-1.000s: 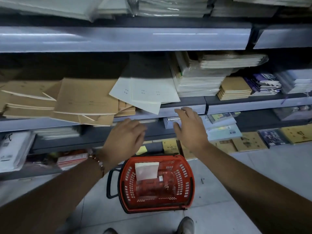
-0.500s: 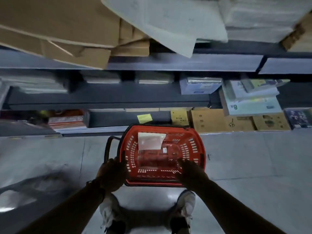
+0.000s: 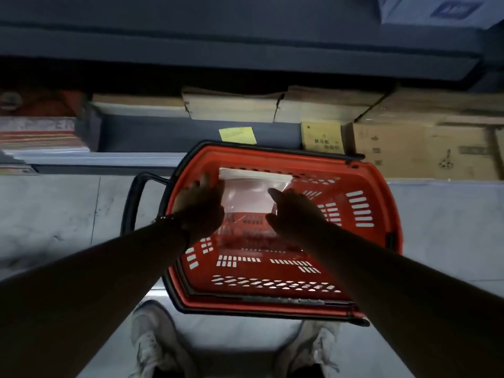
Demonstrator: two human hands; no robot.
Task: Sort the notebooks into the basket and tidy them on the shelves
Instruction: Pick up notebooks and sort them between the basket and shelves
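Note:
A red plastic basket (image 3: pixel 381 203) with a black handle stands on the floor below the shelves. Inside it, against the far wall, leans a plastic-wrapped pack of white notebooks (image 3: pixel 249 195). Both my hands reach down into the basket. My left hand (image 3: pixel 200 207) lies against the pack's left edge with its fingers extended. On the other side, my right hand (image 3: pixel 294 211) is at the pack's right edge, fingers stretched toward it. Both hands are dark, so any grip on the pack is hard to see.
The bottom shelf holds stacks of tan notebooks (image 3: pixel 231 107), a yellow notebook (image 3: pixel 321 137) and a yellow note (image 3: pixel 237 135). Cardboard boxes (image 3: pixel 422 151) stand at the right, a red and white stack (image 3: pixel 38 132) at the left. My shoes (image 3: pixel 152 342) are on the grey floor.
My view dropped from the upper shelves to the basket. Both hands came down from shelf height, past the basket's near rim, and now reach the wrapped pack inside.

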